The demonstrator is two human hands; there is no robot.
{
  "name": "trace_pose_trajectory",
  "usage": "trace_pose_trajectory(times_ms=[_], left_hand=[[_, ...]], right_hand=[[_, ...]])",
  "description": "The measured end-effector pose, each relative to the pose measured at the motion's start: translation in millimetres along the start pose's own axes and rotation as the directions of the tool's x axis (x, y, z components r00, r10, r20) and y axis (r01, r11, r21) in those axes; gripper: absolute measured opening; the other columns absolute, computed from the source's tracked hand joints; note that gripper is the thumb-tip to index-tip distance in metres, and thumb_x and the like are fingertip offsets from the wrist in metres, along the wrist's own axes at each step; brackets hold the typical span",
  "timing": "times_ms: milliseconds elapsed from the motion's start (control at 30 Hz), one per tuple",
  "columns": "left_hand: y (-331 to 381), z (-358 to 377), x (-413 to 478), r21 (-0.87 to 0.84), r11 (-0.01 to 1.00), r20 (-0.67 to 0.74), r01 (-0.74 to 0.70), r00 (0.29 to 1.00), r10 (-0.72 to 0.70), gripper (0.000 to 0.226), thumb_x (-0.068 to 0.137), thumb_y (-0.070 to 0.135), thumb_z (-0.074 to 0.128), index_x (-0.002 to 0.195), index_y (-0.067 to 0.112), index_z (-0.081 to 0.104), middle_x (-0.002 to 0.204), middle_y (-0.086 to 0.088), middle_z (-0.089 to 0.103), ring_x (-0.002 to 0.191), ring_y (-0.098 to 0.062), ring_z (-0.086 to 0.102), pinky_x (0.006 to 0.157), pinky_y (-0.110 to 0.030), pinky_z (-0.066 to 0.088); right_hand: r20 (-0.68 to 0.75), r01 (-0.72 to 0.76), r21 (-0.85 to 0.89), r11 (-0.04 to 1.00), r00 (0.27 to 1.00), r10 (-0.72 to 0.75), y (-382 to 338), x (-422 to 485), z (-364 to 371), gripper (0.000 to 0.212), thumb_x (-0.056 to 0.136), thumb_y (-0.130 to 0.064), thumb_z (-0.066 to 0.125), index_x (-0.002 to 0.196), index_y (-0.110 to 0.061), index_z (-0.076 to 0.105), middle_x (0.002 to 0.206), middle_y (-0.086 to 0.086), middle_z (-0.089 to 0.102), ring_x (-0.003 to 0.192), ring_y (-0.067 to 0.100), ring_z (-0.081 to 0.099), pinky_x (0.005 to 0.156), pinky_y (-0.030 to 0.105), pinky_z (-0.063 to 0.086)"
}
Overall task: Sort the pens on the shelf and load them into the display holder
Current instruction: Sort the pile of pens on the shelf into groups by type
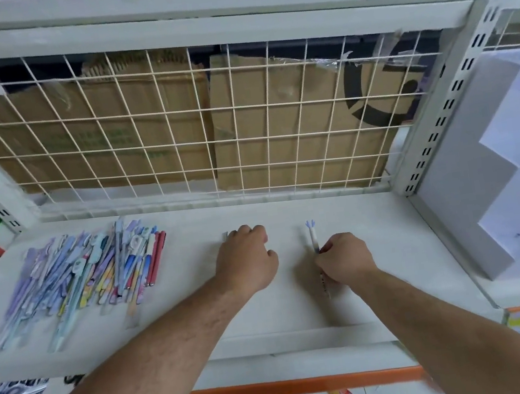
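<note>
Looks down on a white shelf (376,247) with a heap of pens (90,280) at its left end. Pinches one blue-topped pen (313,239) in the right hand (344,260), flat at mid-shelf, well apart from the heap. Rests the left hand (247,262) nearby, fingers curled; cannot tell whether holding anything. Seems mid-sorting. Next calls for lifting this pen to the holder, not plainly visible.

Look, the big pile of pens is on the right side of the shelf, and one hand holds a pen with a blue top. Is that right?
Not quite. The pile of pens lies on the left side of the shelf, not the right, as the head view shows. The right hand does hold a pen with a blue top.
</note>
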State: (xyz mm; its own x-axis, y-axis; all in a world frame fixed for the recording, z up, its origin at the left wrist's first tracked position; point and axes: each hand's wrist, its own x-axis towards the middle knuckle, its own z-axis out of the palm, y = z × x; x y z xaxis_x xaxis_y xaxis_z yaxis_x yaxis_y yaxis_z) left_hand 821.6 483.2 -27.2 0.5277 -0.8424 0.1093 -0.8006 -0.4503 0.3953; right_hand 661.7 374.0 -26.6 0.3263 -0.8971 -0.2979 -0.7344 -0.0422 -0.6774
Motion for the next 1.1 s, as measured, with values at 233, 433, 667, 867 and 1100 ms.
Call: trace_pose_trajectory(times_ms=[233, 433, 667, 867, 1100], left_hand=[[15, 13, 3, -0.006, 0.999, 0.002, 0.047, 0.999, -0.047, 0.028, 0.088, 0.034, 0.055, 0.114, 0.023, 0.058, 0.115, 0.003, 0.059, 0.107, -0.022, 0.053, 0.092, -0.034, 0.044], [29, 23, 4, 0.006, 0.996, -0.011, 0.084, 0.996, -0.084, 0.029, 0.087, 0.039, 0.053, 0.114, 0.029, 0.057, 0.114, 0.009, 0.059, 0.109, -0.017, 0.054, 0.085, -0.032, 0.045], [40, 31, 6, -0.013, 0.997, 0.012, 0.076, 0.997, -0.076, 0.030, 0.090, 0.033, 0.055, 0.117, 0.022, 0.058, 0.116, 0.003, 0.058, 0.111, -0.020, 0.052, 0.087, -0.030, 0.043], [39, 30, 4, -0.024, 0.997, 0.004, 0.068, 0.998, -0.068, 0.029, 0.089, 0.034, 0.055, 0.116, 0.023, 0.058, 0.114, 0.005, 0.058, 0.108, -0.019, 0.053, 0.081, -0.028, 0.039], [9, 8, -8, -0.004, 0.997, -0.002, 0.075, 0.997, -0.075, 0.026, 0.090, 0.034, 0.056, 0.114, 0.023, 0.057, 0.113, 0.005, 0.058, 0.116, -0.023, 0.050, 0.096, -0.031, 0.039]], right_hand=[[0.013, 0.003, -0.010, 1.000, 1.000, -0.002, 15, 17, -17, 0.008, 0.076, -0.012, 0.062, 0.079, -0.013, 0.068, 0.067, 0.003, 0.073, 0.072, 0.023, 0.072, 0.069, 0.032, 0.060], [0.029, 0.025, -0.069, 0.997, 0.999, -0.023, 24, 30, -27, 0.010, 0.077, -0.012, 0.060, 0.081, -0.011, 0.069, 0.070, 0.004, 0.074, 0.071, 0.022, 0.072, 0.070, 0.033, 0.061], [0.034, 0.054, -0.067, 0.996, 0.998, -0.052, 33, 33, -34, 0.009, 0.078, -0.018, 0.066, 0.085, -0.014, 0.068, 0.063, 0.000, 0.070, 0.052, 0.014, 0.066, 0.041, 0.016, 0.040], [-0.032, 0.141, -0.131, 0.981, 0.989, -0.146, 24, 21, -34, 0.008, 0.082, -0.028, 0.062, 0.088, -0.023, 0.060, 0.085, -0.005, 0.067, 0.071, 0.015, 0.064, 0.058, 0.024, 0.044], [0.052, 0.475, -0.350, 0.808, 0.871, -0.489, -10, 0, 2, 0.032, 0.090, -0.035, 0.060, 0.121, -0.025, 0.063, 0.120, -0.004, 0.060, 0.109, 0.019, 0.058, 0.079, 0.031, 0.051]])
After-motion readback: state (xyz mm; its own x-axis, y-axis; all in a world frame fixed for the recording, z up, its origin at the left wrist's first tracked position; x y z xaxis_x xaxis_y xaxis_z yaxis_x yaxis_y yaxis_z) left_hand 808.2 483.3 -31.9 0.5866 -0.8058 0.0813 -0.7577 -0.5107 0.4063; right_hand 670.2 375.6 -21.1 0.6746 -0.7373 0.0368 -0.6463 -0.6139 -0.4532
